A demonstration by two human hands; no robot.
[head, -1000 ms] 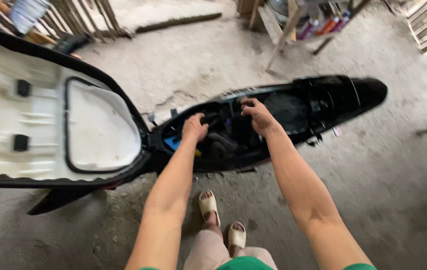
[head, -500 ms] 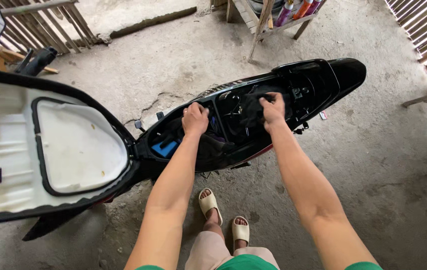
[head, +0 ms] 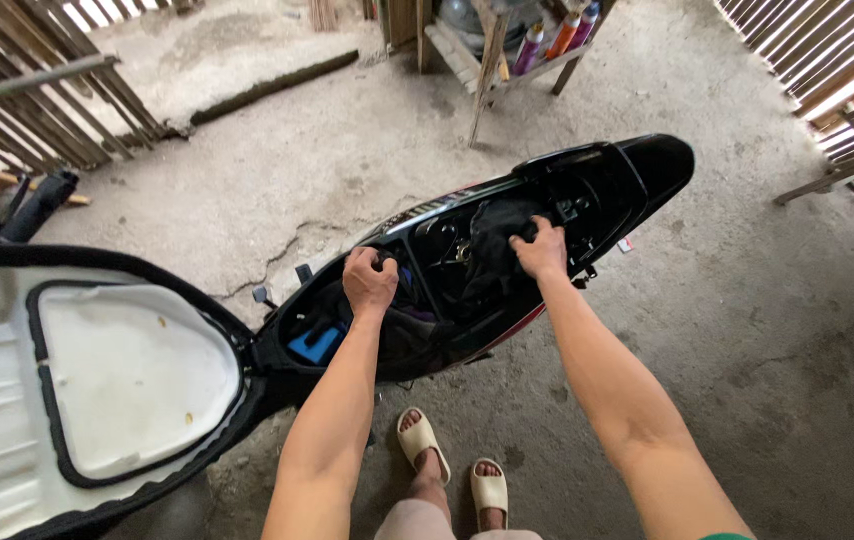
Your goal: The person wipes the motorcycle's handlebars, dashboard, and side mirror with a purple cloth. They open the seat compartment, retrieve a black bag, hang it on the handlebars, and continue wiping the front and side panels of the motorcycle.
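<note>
Hands work inside the open under-seat compartment (head: 467,270) of a black scooter (head: 647,165). The right hand (head: 542,250) is closed on a bunched black cloth (head: 492,245), fingers curled over its upper edge near the rear of the bay. The left hand (head: 369,282) is fisted around a dark item at the front of the bay; what it holds is too dark to tell. The cloth lies between the 2 hands, nearer the right, and hangs along the compartment's long axis, which runs from lower left to upper right. A blue object (head: 315,345) sits low at the front end, just beside the left wrist. The raised seat (head: 97,380) shows its white underside at left, well apart from the cloth.
</note>
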